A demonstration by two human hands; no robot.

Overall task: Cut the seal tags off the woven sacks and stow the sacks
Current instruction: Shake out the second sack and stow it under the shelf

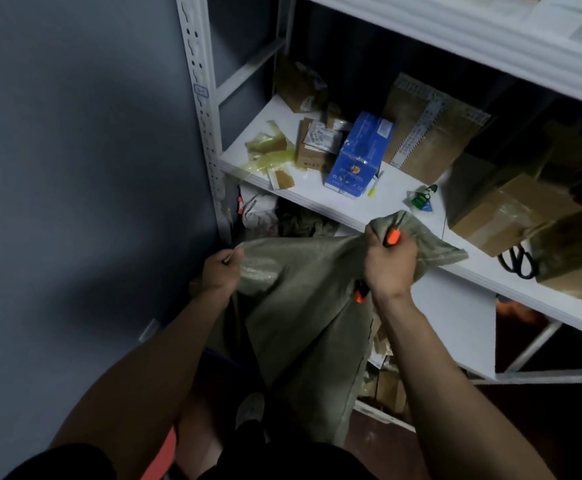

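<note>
**Grip record: both closed on one sack, tool shared in the right**

Right grip [388, 268]: your fingers are curled round the bunched mouth of the woven sack [303, 306], with an orange-handled tool [392, 237] clamped in the same fist. Orange shows above the knuckles and below the wrist.

Left grip [221, 271]: pinching the sack's opposite top corner.

Sack: held in the air in front of you. Its top edge is stretched left to right between the two grips and its long axis hangs down toward the floor. No seal tag can be made out on it.

Stowing spot, as judged: the bay under the shelf [317, 199], where crumpled sacking [300, 223] lies ahead of the sack and roughly midway between your grips. Neither is clearly nearer, so you would feed the sack forward and under the shelf edge. The tool in your right fist may snag the weave.

Also on the shelf:
- green tags [423, 199]
- blue box [360, 150]
- cardboard boxes [511, 216]
- black scissors [518, 263]
</note>
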